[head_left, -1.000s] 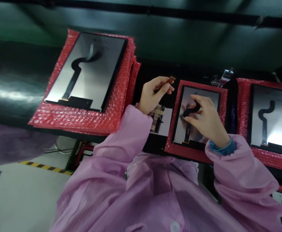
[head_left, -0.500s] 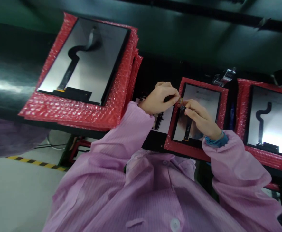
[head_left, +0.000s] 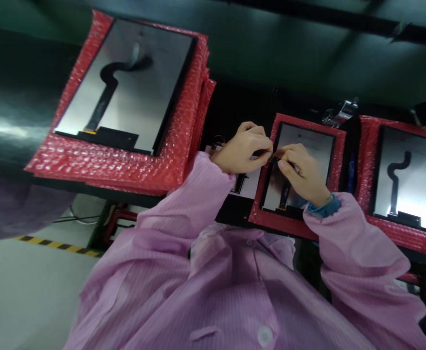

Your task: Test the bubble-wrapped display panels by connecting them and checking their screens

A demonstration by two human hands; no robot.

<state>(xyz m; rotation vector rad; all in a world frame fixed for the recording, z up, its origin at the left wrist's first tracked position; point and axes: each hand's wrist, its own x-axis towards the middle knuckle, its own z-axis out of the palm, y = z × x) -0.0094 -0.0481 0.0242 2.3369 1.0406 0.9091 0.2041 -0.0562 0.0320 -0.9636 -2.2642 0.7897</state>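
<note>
A display panel [head_left: 310, 141] lies face down on red bubble wrap [head_left: 286, 224] in front of me, a dark ribbon cable [head_left: 284, 194] rising from its lower edge. My right hand [head_left: 302, 171] is closed over the panel, thumb and fingers pinching the upper end of that cable. Just left of it, my left hand [head_left: 247, 148] is closed at the panel's left edge, its fingertips pressed together and nearly touching the right ones. Whatever is between the left fingertips is too small to make out. A white sheet with dark print [head_left: 251, 182] lies partly under my left hand.
At the left, a larger panel [head_left: 154, 92] with a curved cable rests on stacked red bubble wrap [head_left: 125, 170]. Another panel [head_left: 420, 170] on red wrap lies at the right. A clear crumpled piece [head_left: 344, 113] and a blue object [head_left: 350, 172] sit between the right panels.
The left fingertips have moved slightly down toward the right hand, and the gold-coloured end seen between the hands is now hidden. The right hand has shifted a little and stays pinched on the cable.
</note>
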